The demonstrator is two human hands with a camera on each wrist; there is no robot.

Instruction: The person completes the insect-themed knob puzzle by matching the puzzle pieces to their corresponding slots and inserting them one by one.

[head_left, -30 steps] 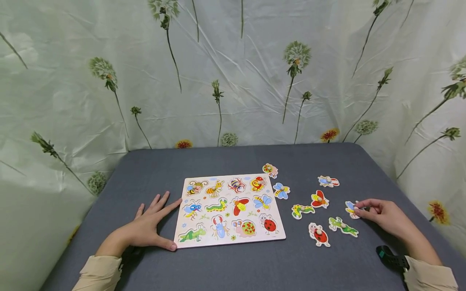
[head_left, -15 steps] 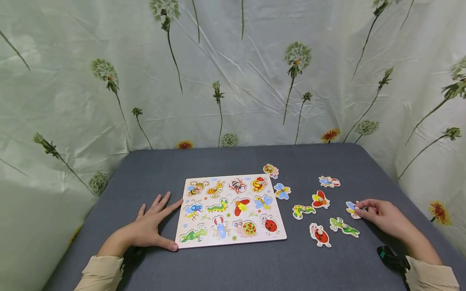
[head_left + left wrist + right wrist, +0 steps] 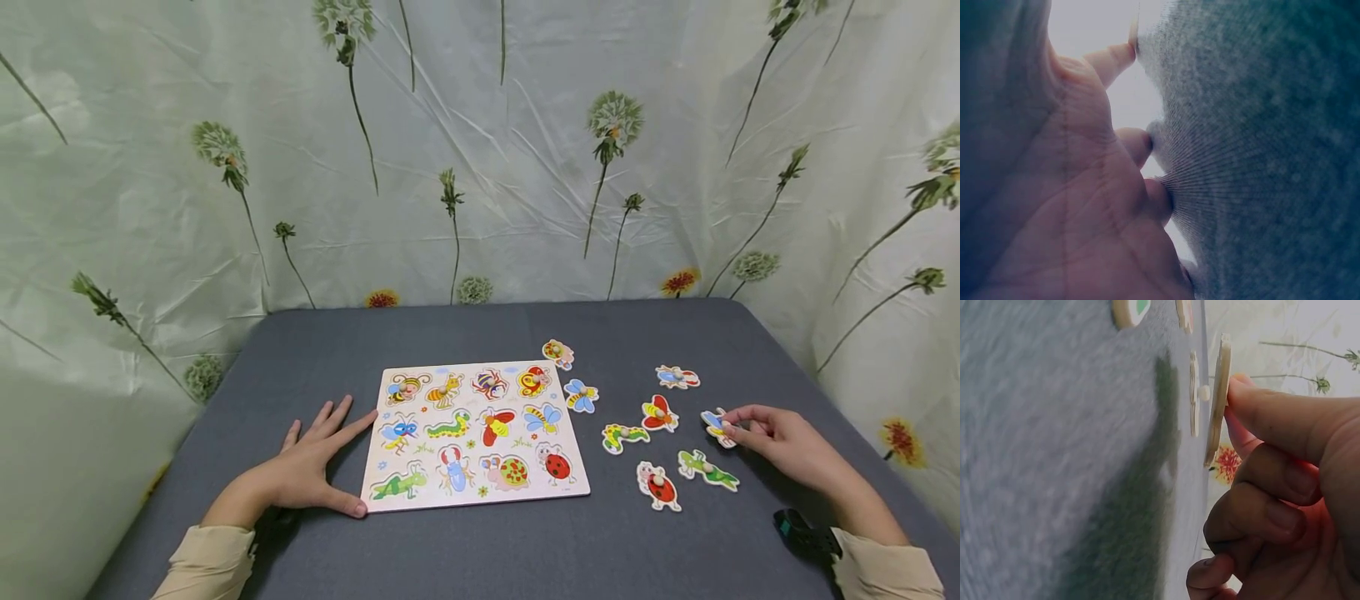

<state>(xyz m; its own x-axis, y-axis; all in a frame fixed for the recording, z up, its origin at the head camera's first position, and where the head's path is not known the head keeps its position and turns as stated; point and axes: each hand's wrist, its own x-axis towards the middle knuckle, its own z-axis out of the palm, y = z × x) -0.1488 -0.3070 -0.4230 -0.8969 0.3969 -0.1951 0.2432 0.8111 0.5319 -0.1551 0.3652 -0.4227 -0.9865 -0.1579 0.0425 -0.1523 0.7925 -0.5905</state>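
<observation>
My right hand (image 3: 783,442) pinches a blue-winged insect puzzle piece (image 3: 716,427) between thumb and fingers. In the right wrist view this piece (image 3: 1218,400) is edge-on and raised off the cloth, its other fingers curled below. With fingers spread on the table, my left hand (image 3: 311,462) touches the left edge of the wooden puzzle board (image 3: 480,492) with thumb and index finger. Knobbed insect pieces sit in the board's back row; the other rows show printed insect shapes without knobs. The left wrist view shows only the palm (image 3: 1085,187) and fingers against the cloth.
Loose pieces lie right of the board: a ladybug (image 3: 658,486), a grasshopper (image 3: 708,471), a caterpillar (image 3: 624,437), a red-winged insect (image 3: 659,413), a beetle (image 3: 677,377), a dragonfly (image 3: 581,396) and a snail (image 3: 558,354) near the board's corner. A floral curtain (image 3: 510,167) stands behind the grey table (image 3: 480,554).
My right hand has moved slightly left with the blue-winged piece, which has come up off the table and turned a little. My left hand and the board have stayed in place.
</observation>
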